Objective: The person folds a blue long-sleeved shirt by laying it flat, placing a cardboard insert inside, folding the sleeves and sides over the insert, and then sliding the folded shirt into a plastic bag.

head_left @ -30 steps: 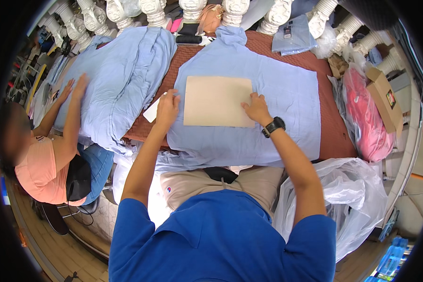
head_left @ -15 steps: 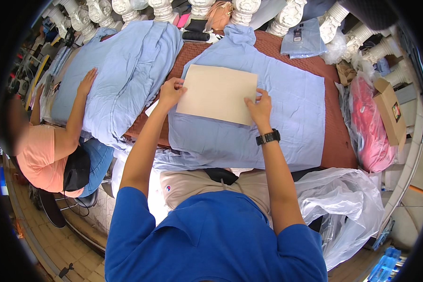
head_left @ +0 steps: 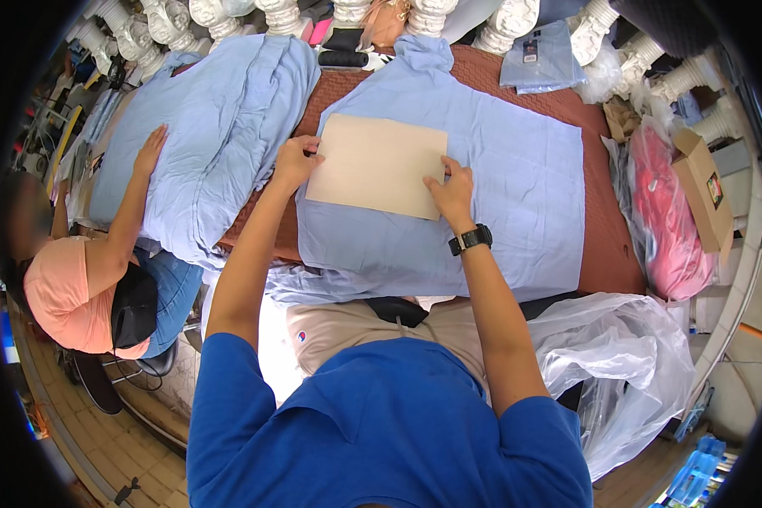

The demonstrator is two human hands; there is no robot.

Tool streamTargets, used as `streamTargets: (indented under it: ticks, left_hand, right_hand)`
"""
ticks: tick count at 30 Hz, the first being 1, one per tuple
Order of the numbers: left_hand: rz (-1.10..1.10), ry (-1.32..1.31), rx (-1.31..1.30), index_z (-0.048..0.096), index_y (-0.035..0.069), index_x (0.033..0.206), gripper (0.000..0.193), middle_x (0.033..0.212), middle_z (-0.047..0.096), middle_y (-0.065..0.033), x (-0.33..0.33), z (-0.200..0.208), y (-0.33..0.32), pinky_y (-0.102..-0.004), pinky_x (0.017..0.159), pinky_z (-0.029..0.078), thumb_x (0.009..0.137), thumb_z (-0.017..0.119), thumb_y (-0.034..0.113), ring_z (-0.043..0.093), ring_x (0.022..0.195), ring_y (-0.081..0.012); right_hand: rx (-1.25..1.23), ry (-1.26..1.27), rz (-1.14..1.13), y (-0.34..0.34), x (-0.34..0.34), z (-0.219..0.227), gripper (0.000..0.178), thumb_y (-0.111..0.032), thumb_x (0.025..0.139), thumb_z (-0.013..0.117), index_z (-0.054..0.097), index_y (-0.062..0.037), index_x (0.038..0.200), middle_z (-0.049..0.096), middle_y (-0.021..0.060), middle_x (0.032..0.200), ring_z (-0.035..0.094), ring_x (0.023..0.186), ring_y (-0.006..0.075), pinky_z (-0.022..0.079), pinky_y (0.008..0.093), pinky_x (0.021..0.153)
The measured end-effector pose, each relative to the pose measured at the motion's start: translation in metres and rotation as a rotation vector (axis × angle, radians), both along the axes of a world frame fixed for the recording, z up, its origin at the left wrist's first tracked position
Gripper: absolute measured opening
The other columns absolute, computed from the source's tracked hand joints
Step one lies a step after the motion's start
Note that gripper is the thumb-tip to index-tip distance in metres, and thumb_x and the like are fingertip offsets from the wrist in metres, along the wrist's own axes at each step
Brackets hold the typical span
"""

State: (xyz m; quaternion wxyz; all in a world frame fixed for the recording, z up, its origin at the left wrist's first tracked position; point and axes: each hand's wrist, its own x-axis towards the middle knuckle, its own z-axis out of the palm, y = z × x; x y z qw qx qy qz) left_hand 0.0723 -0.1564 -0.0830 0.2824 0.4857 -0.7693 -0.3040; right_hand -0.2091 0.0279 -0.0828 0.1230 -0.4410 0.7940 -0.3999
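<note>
A beige cardboard sheet [head_left: 377,165] lies slightly turned on a light blue shirt [head_left: 516,195], which is spread over the table with a bunched part at its far end. At the sheet's left edge, my left hand [head_left: 295,161] is closed with its thumb and fingers. On the opposite edge my right hand [head_left: 452,195] grips the sheet, thumb on its face and fingers at the border. A black watch is on my right wrist.
A brown quilted cover [head_left: 605,220] lies beneath the shirt. To the left, a co-worker's hand [head_left: 151,151] rests on a pile of light blue cloth [head_left: 220,152]. Bagged red cloth [head_left: 665,212], an open cardboard box [head_left: 704,195] and clear plastic [head_left: 618,364] are on the right.
The cardboard sheet and both my hands have shifted slightly to the left over the shirt. My grip on its two edges stays the same.
</note>
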Motion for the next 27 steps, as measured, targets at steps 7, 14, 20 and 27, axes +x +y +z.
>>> streamTargets:
  ticks: [7,14,20,27]
  left_hand:
    - [-0.027,0.091,0.043,0.071,-0.002,0.112,0.044,0.098,0.074,-0.0153,0.007,0.003,-0.005,-0.0317,0.075,0.056,0.069,0.08,-0.001,0.072,0.086,-0.0212]
    - [-0.027,0.094,0.071,0.07,0.0,0.111,0.045,0.097,0.075,-0.0144,0.005,0.005,-0.005,-0.0326,0.076,0.056,0.067,0.081,0.0,0.072,0.086,-0.0219]
    - [-0.021,-0.036,-0.023,0.071,0.003,0.109,0.041,0.098,0.074,-0.0136,-0.001,0.011,0.003,-0.0355,0.081,0.055,0.069,0.08,0.0,0.071,0.091,-0.026]
    - [0.04,-0.185,-0.142,0.073,0.008,0.106,0.034,0.108,0.067,-0.0143,-0.012,0.019,0.021,-0.0421,0.086,0.053,0.073,0.077,0.0,0.066,0.101,-0.0331]
  right_hand:
    - [0.002,0.078,0.019,-0.003,0.003,-0.001,0.055,-0.018,0.075,0.082,0.065,-0.0005,0.124,0.057,0.0169,0.11,0.059,0.1,0.0309,0.05,0.0389,0.089]
    - [0.048,0.066,-0.003,-0.002,0.006,0.004,0.058,-0.019,0.074,0.083,0.065,-0.0006,0.126,0.054,0.0159,0.11,0.059,0.1,0.0304,0.05,0.0388,0.089]
    - [0.014,0.061,0.016,0.0,0.002,0.001,0.058,-0.018,0.074,0.083,0.064,-0.0001,0.126,0.055,0.0178,0.113,0.058,0.103,0.0332,0.05,0.0407,0.091]
    - [0.016,0.025,0.019,0.001,0.005,0.005,0.058,-0.018,0.072,0.082,0.064,0.0007,0.124,0.055,0.0216,0.115,0.057,0.107,0.0373,0.049,0.0439,0.092]
